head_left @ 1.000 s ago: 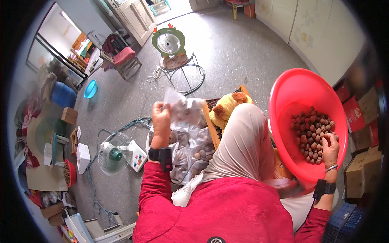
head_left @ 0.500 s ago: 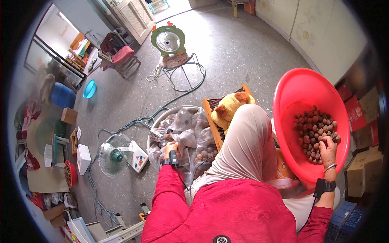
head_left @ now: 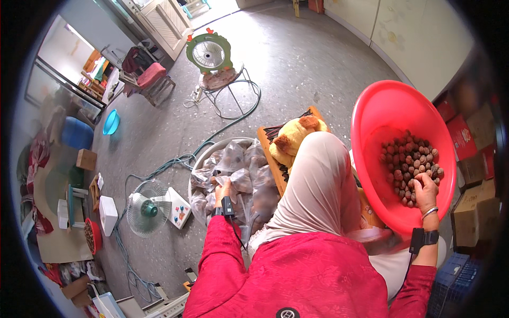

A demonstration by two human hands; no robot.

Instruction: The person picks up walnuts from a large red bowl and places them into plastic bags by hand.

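Observation:
A tilted red basin (head_left: 371,159) stands at my right, with a heap of brown walnuts (head_left: 405,159) in its lower part. My right hand (head_left: 426,191) reaches into it, fingers bent and closed against the near side of the heap; what lies between the fingertips is hidden. On my left, a round pale tub (head_left: 197,164) is full of clear plastic bags (head_left: 231,159) with brown, round contents. My left hand (head_left: 222,195) is at these bags, its fingers curled closed among the plastic. I cannot make out what they grip.
A yellow plush toy (head_left: 294,139) lies on an orange-framed stand (head_left: 271,159) beside my knee. Left of the tub are a fan (head_left: 150,208) and a looping hose (head_left: 159,172). Farther off, a green-framed fan (head_left: 209,53) sits on a stool. Cardboard boxes (head_left: 474,212) stand beyond the basin.
The whole view has shifted slightly. My right hand stays at the walnuts, its fingers drawn in a little; my left hand remains at the bags and has hardly moved.

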